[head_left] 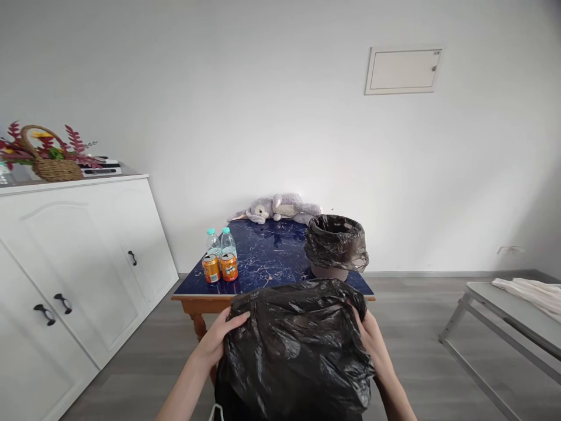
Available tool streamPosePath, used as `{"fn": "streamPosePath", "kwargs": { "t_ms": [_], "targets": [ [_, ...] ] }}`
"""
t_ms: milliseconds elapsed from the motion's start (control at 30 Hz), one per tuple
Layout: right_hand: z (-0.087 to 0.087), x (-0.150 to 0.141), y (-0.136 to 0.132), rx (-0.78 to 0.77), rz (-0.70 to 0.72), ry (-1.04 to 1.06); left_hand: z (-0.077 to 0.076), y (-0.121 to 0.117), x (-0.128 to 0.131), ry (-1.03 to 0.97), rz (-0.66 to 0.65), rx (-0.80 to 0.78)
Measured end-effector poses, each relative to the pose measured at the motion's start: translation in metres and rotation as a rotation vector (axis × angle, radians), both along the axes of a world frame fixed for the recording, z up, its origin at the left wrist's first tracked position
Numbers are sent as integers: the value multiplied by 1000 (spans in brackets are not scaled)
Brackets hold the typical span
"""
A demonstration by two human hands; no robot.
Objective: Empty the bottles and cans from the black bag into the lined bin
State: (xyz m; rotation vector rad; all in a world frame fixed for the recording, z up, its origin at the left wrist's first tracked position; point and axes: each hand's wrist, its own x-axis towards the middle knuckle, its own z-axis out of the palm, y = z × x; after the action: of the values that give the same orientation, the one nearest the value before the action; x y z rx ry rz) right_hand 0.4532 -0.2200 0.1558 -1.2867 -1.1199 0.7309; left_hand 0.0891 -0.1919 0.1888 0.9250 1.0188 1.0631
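Observation:
A crumpled black plastic bag [298,345] fills the space between my hands, low in the view and in front of the table. My left hand [219,339] grips its left side, fingers curled over the plastic. Pressed against the bag's right side, my right hand [370,336] has its fingers closed on the plastic too. Beyond the bag stands a blue marble-patterned table [263,257] with a wooden frame. On its right near corner sits a small bin lined with a black bag [335,242].
Two water bottles [221,241] and two orange cans [220,267] stand at the table's left front. A grey plush toy [280,207] lies at its far edge by the wall. A white cabinet [79,263] with a flower basket [50,155] is left; a low grey bench [512,316] with cloth is right.

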Motion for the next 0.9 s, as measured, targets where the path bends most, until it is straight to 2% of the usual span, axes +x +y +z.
{"fn": "streamPosePath", "kwargs": {
  "t_ms": [133, 300, 467, 567, 667, 800, 900],
  "targets": [
    [11, -7, -11, -53, 31, 57, 13, 1, 3, 50, 1, 58],
    [21, -7, -19, -168, 271, 430, 22, 9, 2, 123, 49, 125],
    [21, -6, -2, -91, 300, 533, 36, 30, 9, 122, 158, 170],
    [16, -8, 19, -10, 263, 510, 45, 49, 15, 231, 185, 252],
    [4, -10, 49, 35, 189, 418, 50, 77, 19, 494, 229, 445],
    [-18, -15, 103, 98, 102, 180, 48, 127, 22, 896, 247, 701],
    [-33, -22, 144, 99, 62, 29, 44, 168, 24, 1028, 239, 767]
  ]
}}
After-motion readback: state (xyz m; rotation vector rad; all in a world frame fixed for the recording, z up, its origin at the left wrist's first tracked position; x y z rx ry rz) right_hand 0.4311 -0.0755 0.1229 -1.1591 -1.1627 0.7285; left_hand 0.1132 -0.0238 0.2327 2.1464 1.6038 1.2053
